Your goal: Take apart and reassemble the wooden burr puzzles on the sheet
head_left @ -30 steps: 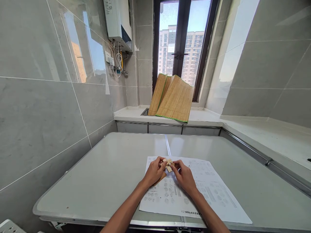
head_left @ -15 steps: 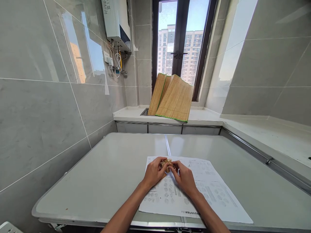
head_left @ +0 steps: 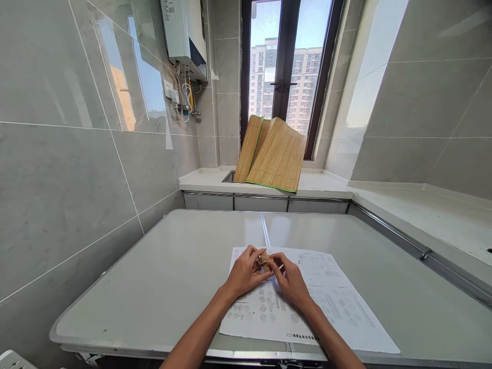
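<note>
A small wooden block puzzle (head_left: pixel 264 259) is held between both hands, just above a large printed paper sheet (head_left: pixel 326 307). My left hand (head_left: pixel 246 269) grips it from the left with fingers over its top and thumb beneath. From the right, my right hand (head_left: pixel 287 277) pinches it with thumb and fingertips. Fingers cover part of the puzzle, so its full shape is hidden. Printed diagrams and lines of text show on the sheet.
The sheet lies on a pale folding table (head_left: pixel 154 287). Behind it, a bamboo mat (head_left: pixel 277 154) leans on a white counter (head_left: pixel 207 179) by the window. A water heater (head_left: pixel 184 41) hangs on the left, and a metal rail (head_left: pixel 388 230) runs along the right counter.
My left thumb has shifted right, under the wooden puzzle, and the puzzle has turned a little between my fingers. Both hands remain at nearly the same place over the sheet.
</note>
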The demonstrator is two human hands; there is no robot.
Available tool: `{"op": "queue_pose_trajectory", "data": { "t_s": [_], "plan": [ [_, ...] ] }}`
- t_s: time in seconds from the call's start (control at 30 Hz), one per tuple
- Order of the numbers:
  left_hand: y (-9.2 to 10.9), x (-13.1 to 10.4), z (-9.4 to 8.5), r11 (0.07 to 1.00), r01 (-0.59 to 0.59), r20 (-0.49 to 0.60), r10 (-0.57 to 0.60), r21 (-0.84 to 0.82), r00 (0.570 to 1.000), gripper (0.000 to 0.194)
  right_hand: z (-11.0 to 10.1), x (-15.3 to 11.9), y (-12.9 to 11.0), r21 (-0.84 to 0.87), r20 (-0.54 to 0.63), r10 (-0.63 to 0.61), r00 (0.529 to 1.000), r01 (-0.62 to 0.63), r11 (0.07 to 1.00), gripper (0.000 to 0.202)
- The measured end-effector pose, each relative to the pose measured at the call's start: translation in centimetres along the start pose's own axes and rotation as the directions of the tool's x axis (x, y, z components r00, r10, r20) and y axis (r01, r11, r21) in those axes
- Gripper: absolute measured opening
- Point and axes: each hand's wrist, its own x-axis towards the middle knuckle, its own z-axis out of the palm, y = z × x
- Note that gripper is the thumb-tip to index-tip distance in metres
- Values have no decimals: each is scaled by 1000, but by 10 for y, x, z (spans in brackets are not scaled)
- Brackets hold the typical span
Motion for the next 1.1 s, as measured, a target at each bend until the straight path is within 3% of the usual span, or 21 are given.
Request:
{"op": "queue_pose_trajectory", "data": {
  "t_s": [0.33, 0.5, 0.67, 0.8, 0.97, 1.1],
  "plan": [
    [11, -1, -3, 993, 69, 91, -60, -94, 994, 67, -2, 3, -3, 225, -50, 68, 996, -55, 973, 39],
    [11, 1, 0, 935, 155, 82, -136, -319, 987, 65, -2, 8, 6, 408, -79, 199, 977, -150, 901, 52],
    [13, 2, 0, 835, 176, 116, -135, -521, 984, 68, -1, 7, 6, 423, 92, 197, 976, -217, 880, 49],
    [14, 2, 1, 785, 198, 147, -137, -587, 980, 73, 2, 6, 8, 483, 106, 210, 972, -235, 843, 50],
    [15, 1, 1, 792, 168, 133, -110, -588, 985, 71, 8, 9, 17, 582, 283, 315, 906, -424, 695, 59],
    [13, 1, 1, 755, 200, 177, -112, -624, 978, 73, 6, 9, 13, 578, 271, 336, 902, -431, 693, 58]
  ]
}}
